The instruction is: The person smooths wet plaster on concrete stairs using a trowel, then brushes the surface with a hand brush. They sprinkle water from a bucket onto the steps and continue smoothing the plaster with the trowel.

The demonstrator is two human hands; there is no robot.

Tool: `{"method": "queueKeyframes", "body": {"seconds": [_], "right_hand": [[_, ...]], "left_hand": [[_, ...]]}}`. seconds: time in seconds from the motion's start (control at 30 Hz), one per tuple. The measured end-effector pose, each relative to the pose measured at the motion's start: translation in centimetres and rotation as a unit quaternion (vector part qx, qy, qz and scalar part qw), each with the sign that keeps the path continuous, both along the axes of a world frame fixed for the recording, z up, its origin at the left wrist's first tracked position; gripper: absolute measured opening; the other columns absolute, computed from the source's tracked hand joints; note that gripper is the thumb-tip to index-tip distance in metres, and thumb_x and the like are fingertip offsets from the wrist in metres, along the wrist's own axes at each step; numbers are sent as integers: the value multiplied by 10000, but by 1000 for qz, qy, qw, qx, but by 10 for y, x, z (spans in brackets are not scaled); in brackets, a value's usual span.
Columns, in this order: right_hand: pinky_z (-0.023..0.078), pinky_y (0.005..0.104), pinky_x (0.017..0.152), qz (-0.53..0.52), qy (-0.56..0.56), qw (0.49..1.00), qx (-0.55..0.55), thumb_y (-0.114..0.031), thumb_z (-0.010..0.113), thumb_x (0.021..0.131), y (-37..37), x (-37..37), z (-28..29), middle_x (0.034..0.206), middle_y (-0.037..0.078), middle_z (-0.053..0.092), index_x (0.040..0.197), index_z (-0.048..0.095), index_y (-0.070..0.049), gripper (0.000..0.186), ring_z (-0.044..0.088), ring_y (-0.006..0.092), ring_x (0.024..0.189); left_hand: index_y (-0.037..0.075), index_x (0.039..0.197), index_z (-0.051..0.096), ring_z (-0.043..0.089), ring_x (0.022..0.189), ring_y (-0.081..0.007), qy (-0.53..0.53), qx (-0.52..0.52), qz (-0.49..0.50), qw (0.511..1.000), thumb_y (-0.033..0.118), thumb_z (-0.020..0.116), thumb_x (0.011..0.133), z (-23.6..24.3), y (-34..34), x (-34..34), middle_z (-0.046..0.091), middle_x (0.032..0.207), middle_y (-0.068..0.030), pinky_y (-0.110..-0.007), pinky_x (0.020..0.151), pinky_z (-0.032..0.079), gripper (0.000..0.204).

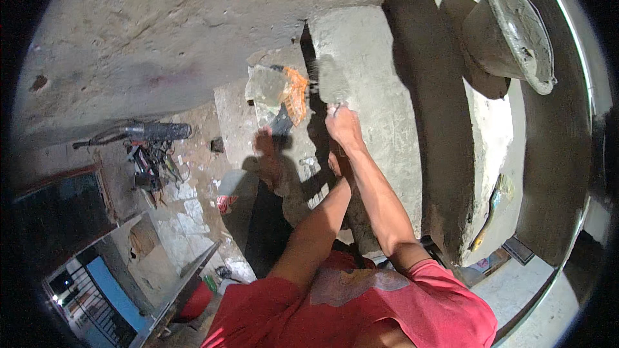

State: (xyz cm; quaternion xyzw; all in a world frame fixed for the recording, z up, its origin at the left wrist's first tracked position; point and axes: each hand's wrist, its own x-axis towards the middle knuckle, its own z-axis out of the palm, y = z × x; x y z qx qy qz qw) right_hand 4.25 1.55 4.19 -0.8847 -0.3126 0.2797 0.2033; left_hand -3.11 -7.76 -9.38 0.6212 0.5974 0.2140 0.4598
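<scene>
My right hand [345, 126] is closed round the handle of a tool [333, 82] whose grey head is smeared by motion, so I cannot make out its exact kind. The tool's head lies over the far left part of a pale grey cement step [377, 116]. Just below, by the step's left edge, my left hand [334, 164] shows partly between the forearms. Its fingers are too hidden to read. On the higher ledge to the right, a cement-crusted basin [509, 35] rests tilted, and a brush with a yellowish handle [493, 211] lies nearer me.
Rough plastered wall [161, 45] spans the far left. Down beside the step lie a torn whitish bag [266, 87] and an orange wrapper [296, 96]. A motorcycle [155, 151] stands lower left, near a red tub [195, 301]. Dark risers [422, 90] separate the ledges.
</scene>
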Motion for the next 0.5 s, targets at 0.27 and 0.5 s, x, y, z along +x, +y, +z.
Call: {"method": "queueKeyframes", "body": {"seconds": [0.27,0.5], "right_hand": [[529,572,874,-60,-83,995,10,-350,518,1005,30,80,11,1005,375,674,1037,704,73,464,666,523,1011],[528,568,888,14,-33,999,-2,-370,525,998,86,91,16,1026,348,688,1022,704,80,484,658,522,1031]], "left_hand": [[187,1553,375,683,997,-489,120,-21,80,989,250,452,1053,58,11,21,659,1268,-282,-580,835,547,510],[210,1542,395,681,979,-490,118,-16,96,988,288,440,1062,70,13,22,678,1262,-237,-594,839,530,488]]}}
